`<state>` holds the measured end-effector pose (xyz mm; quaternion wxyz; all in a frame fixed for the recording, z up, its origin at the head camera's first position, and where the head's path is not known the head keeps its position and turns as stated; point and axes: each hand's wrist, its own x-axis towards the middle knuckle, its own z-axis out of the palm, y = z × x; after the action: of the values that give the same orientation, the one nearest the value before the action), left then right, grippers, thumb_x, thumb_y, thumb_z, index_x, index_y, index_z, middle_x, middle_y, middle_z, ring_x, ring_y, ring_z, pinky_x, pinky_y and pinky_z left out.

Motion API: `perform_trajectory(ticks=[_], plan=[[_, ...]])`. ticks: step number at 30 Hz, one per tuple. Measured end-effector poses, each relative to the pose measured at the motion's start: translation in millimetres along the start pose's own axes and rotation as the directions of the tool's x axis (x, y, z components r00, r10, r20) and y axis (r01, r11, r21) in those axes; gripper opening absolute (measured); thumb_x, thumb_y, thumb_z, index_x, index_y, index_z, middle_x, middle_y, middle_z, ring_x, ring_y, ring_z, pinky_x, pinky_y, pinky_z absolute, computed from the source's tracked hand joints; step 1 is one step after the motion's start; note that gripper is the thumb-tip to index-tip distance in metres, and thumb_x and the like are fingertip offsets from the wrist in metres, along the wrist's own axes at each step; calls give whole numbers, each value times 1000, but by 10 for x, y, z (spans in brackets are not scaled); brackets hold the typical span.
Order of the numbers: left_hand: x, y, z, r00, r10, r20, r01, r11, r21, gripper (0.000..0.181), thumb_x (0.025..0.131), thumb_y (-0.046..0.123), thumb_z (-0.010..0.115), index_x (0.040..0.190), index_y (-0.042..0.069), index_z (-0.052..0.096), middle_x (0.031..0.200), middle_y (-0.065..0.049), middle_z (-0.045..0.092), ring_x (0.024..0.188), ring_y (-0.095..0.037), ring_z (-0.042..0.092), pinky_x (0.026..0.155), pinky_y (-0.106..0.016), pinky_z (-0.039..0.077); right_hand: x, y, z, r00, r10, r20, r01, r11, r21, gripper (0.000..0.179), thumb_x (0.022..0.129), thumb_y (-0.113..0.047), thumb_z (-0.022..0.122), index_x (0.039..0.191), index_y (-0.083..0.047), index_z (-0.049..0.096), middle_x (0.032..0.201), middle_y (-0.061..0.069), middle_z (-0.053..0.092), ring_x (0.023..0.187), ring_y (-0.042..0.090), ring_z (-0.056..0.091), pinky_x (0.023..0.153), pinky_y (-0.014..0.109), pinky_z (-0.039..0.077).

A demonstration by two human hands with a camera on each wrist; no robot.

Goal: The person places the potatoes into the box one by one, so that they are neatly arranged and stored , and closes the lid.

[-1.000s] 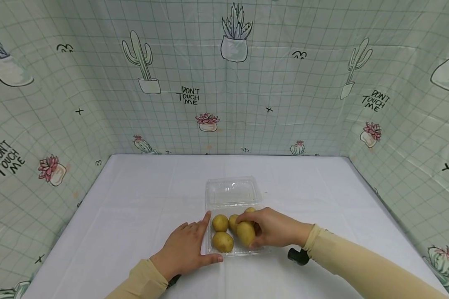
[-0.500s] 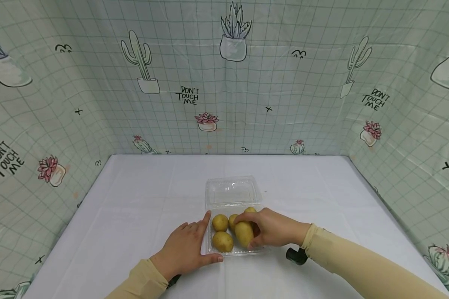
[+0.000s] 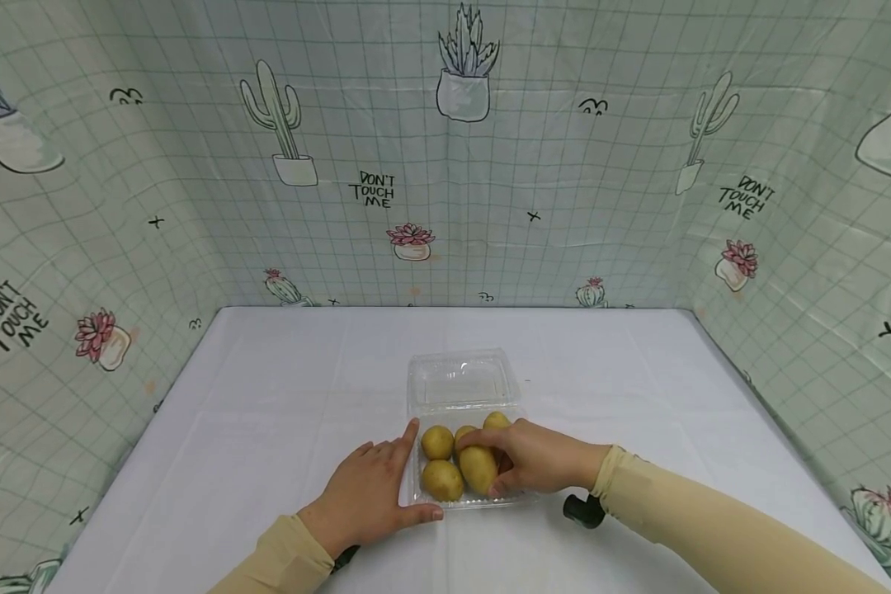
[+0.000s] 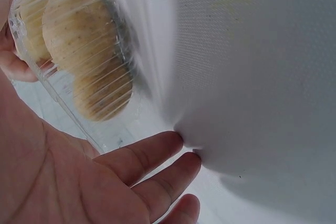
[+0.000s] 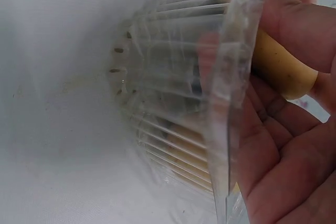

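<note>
A clear plastic clamshell box with several potatoes in it lies on the white table, its lid folded back behind it. My right hand reaches in from the right and grips a potato between thumb and fingers at the front middle. Two potatoes stand along the left side, and another potato shows at the back right. My left hand lies spread at the box's left front corner, forefinger along the side and thumb at the front edge. In the left wrist view, its other fingers stretch out to the table.
A patterned cloth with cactus drawings hangs behind the table and at both sides. White tabletop extends around the box. A black strap piece shows under the right wrist.
My right hand has shifted a little to the left with the potato in its grip, showing more of the potato at the back right. The left hand stays still.
</note>
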<state>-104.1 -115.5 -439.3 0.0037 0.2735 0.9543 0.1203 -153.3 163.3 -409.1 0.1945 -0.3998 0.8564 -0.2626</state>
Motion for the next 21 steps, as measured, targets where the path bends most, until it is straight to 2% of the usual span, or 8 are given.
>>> perform_trajectory(ticks=[10,21], plan=[[2,-3,17,1000,7,-9,-7,1000,15,112,82,80,55,155,0,27,133,-18,61,118,-31,60,101,-50,44,0,10,3,1000,0,19,0,1000,-13,66,82,-23,84,140,-22,54,114,-9,63,89,4,59,79,23,51],[-2,-1,15,1000,8,-18,-8,1000,25,111,82,78,56,155,0,28,133,-17,61,119,-30,60,102,-50,44,4,8,14,999,-13,38,12,999,37,61,84,-18,81,139,-19,56,110,-11,64,84,0,61,77,21,52]])
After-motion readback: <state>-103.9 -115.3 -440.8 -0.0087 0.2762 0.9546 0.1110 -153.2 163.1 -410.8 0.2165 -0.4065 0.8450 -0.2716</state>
